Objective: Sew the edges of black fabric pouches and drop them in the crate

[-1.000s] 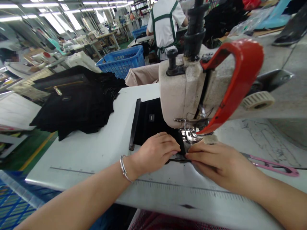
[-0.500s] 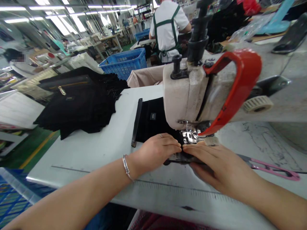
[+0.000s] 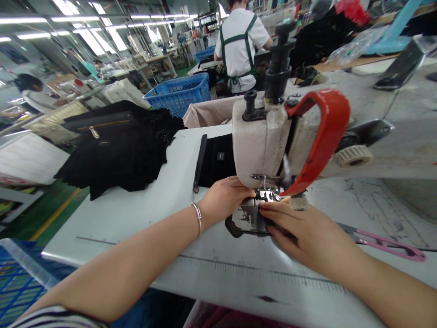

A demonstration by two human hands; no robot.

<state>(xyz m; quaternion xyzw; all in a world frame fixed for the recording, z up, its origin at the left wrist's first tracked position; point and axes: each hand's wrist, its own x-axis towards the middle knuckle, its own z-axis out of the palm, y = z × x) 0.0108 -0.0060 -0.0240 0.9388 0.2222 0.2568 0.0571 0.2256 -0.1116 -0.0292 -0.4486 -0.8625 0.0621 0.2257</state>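
A black fabric piece point(image 3: 215, 157) with a small label and a dark strip along its left edge lies on the white sewing table, running under the sewing machine head point(image 3: 254, 141). My left hand point(image 3: 227, 198) rests on its near edge, fingers stretched flat, tips beside the metal presser foot point(image 3: 268, 195). My right hand point(image 3: 303, 228) lies to the right of the foot with fingers extended, their tips over the metal needle plate point(image 3: 249, 218). I see nothing gripped in it. The needle area is partly hidden by the foot and fingers.
A pile of black fabric pieces point(image 3: 119, 150) is at the table's left. Pink-handled snips point(image 3: 389, 243) lie right of my right hand. The machine's red guard point(image 3: 336, 123) arches overhead. Behind stand a blue crate point(image 3: 179, 93) and a person in a green-strapped apron point(image 3: 239, 50).
The black fabric has moved away from me under the machine, uncovering the needle plate. My left hand has moved forward with it, while my right hand stays nearly in place.
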